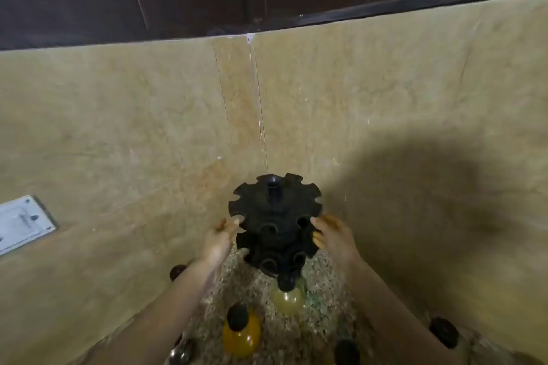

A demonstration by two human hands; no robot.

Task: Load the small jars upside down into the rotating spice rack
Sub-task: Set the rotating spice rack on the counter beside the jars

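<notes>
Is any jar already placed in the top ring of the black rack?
No. The notches around the top ring of the rack are all empty; the jars stand on the counter.

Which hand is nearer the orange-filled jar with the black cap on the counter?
Left. The left hand rests on the rack's left side, up and slightly left of the orange jar. The right hand is on the rack's far side, farther away.
</notes>
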